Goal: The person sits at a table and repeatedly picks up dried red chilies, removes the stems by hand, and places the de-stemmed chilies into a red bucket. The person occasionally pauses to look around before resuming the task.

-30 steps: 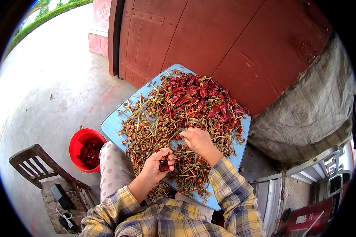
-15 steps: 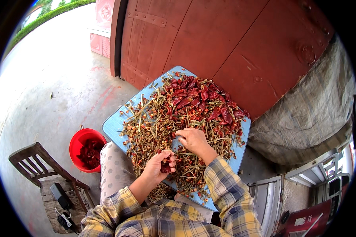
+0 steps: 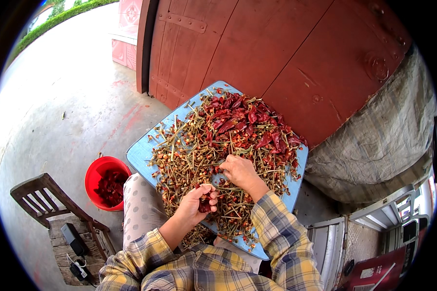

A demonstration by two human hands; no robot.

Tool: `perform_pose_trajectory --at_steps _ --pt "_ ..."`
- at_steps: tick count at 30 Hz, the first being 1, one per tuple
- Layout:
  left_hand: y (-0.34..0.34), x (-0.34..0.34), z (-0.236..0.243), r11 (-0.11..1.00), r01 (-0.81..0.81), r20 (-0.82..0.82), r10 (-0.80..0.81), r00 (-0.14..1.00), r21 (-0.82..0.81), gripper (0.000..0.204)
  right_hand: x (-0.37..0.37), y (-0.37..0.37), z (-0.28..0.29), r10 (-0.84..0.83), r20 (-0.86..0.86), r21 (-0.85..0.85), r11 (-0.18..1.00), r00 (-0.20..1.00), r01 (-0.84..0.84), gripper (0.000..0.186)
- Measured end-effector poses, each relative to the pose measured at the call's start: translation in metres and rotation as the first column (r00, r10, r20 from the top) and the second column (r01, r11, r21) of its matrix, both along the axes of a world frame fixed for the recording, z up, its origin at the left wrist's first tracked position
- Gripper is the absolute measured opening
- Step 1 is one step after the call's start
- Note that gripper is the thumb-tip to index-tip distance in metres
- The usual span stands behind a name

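- Overall, head view: blue table heaped with twiggy stems, wrinkled red peppers;
- left of the table, round red bucket, slatted wooden chair; beyond it, plank door; right, creased sheeting;
- above the table, left hand curled around red pepper pieces; right hand pinching, cannot tell what.

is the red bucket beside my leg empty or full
Partly filled: dark red pepper pieces lie inside the bucket, bare wall showing above them.

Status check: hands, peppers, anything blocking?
Left hand curled round red pepper pieces. Right hand at the stem pile, grip unclear. Dried peppers heaped on far side of blue table. Nothing visibly blocking either hand.
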State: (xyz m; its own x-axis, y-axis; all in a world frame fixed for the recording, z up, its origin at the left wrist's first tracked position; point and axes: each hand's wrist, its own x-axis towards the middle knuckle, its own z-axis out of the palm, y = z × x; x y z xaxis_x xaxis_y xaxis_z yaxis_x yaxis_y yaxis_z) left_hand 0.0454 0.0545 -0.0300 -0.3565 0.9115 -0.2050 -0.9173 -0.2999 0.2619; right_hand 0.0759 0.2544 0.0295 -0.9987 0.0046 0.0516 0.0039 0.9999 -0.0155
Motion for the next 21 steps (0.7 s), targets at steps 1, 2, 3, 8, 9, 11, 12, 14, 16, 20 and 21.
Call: perform_pose_trajectory --at_steps 1,2,3,8,9,11,12,14,16,20,21 --pt "-0.0001 0.0 0.0002 1.0 -0.001 -0.001 0.001 1.0 -0.007 0.015 0.0001 -0.0007 0.0001 -0.009 0.01 0.028 1.0 1.0 0.009 0.014" --pt "-0.0002 0.0001 -0.0001 1.0 -0.002 -0.002 0.002 1.0 -0.009 0.015 0.0003 -0.0013 -0.0004 -0.022 0.004 0.046 0.999 1.0 0.021 0.012" --pt "0.0002 0.0002 -0.0003 1.0 -0.002 -0.003 0.002 1.0 -0.009 0.015 0.0007 -0.0019 -0.0004 -0.035 -0.004 0.064 0.997 0.999 0.035 0.01" --pt "0.002 0.0011 0.0001 1.0 0.005 -0.014 -0.005 1.0 -0.013 0.016 0.0012 0.0024 -0.0082 -0.119 -0.04 0.036 0.992 0.992 0.121 0.007" --pt "0.0018 0.0013 0.0003 1.0 0.005 -0.013 -0.005 1.0 -0.013 0.016 0.0007 0.002 -0.0083 -0.133 -0.029 0.01 0.991 0.991 0.133 0.008" --pt "0.0011 0.0011 -0.001 1.0 0.006 -0.009 -0.007 1.0 -0.01 0.015 0.0012 -0.0005 -0.0063 -0.151 -0.001 -0.048 0.987 0.989 0.15 0.011" --pt "0.0011 0.0009 -0.0021 1.0 0.009 -0.007 -0.009 1.0 -0.007 0.015 0.0015 -0.0022 -0.0043 -0.156 0.007 -0.065 0.986 0.988 0.156 0.012" --pt "0.0004 0.0008 -0.0028 1.0 0.009 -0.007 -0.009 1.0 -0.003 0.015 0.0012 -0.0058 -0.0018 -0.148 0.002 -0.052 0.988 0.989 0.148 0.013" --pt "0.0008 0.001 -0.0013 1.0 0.012 -0.015 -0.012 1.0 -0.001 0.015 0.0003 -0.0066 -0.0021 -0.138 -0.01 -0.038 0.99 0.99 0.138 0.013" --pt "0.003 0.0019 0.0001 1.0 0.014 -0.023 -0.014 1.0 -0.003 0.015 -0.0025 -0.0039 -0.0069 -0.163 0.028 -0.028 0.986 0.986 0.164 0.012" --pt "0.0025 0.0019 -0.0001 1.0 0.011 -0.025 -0.012 1.0 -0.004 0.015 -0.0033 -0.004 -0.0075 -0.169 0.04 -0.038 0.985 0.985 0.17 0.011"
